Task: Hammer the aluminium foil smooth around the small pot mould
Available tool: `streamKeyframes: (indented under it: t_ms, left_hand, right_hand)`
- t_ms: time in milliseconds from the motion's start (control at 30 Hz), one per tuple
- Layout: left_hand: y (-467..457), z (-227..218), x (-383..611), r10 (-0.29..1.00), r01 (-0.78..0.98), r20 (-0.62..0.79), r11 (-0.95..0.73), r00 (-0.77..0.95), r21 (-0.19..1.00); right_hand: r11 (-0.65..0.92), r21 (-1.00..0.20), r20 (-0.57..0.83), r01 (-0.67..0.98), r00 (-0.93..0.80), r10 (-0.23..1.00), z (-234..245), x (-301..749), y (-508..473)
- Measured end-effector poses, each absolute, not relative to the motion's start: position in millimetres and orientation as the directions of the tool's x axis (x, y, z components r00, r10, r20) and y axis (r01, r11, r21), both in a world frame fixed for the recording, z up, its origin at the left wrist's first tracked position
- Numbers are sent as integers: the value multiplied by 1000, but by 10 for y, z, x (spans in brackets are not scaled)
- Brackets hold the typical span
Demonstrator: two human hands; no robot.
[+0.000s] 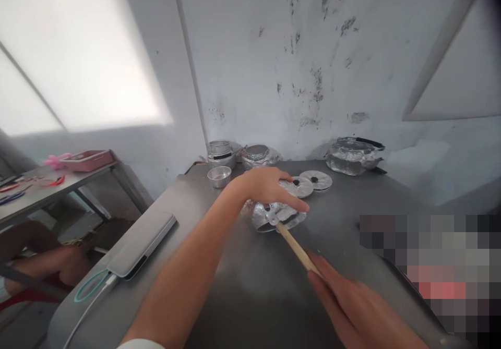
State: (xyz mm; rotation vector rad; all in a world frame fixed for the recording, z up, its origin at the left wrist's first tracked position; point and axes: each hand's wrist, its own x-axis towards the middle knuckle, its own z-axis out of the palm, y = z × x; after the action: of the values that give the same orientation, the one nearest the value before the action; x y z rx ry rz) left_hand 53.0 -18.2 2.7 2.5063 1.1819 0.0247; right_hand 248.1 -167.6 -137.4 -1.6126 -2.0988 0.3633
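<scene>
My right hand (pixel 346 297) grips a pale wooden handle (pixel 295 244), which reaches away from me over the grey table. A flat metal piece (pixel 271 215) shows at the handle's far end, against a small foil-wrapped pan (pixel 266 227). I cannot make out how the metal piece and the pan meet. Just above them is my left hand (pixel 264 184), palm down, with visible fingers stretched out and apart; the rest are hidden. Beyond its fingers lie two round foil-covered lids, the near lid (pixel 304 188) and the far lid (pixel 321 180), with black knobs.
A perforated metal cup (pixel 219 177), stacked metal pots (pixel 222 157) and foil-wrapped pans (pixel 350 157) stand along the wall. A power bank (pixel 143 244) with a cable lies at the table's left. A side table holds a pink basket (pixel 88 161); a person's legs show below it.
</scene>
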Motion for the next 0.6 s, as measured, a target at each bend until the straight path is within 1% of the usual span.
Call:
streamKeyframes:
  t_ms: [33,133,233,333,500,600]
  left_hand:
    - [-182,26,531,752,745,-140,-575,644,338]
    - [-174,21,531,750,746,-154,-569,643,345]
    - [-167,18,527,742,737,-148,-580,654,348]
    - [-170,20,526,742,737,-150,-577,653,351]
    - [-179,28,532,753,744,-144,-566,642,354]
    - [-180,31,532,747,738,-144,-572,649,359]
  right_hand:
    - [276,-483,181,831,-214,960,-1360,2476,-1678]
    - [246,-479,53,842,-252,966,-1344,2467,-1678]
    - [223,-468,4,855,-250,968,-1355,2464,-1672]
    - [225,-492,17,841,-249,968,-1332,2456,-1674]
    - [254,-568,80,783,-254,964,-1255,2435,-1691]
    - [240,-571,80,785,-238,968,-1261,2424,-1686]
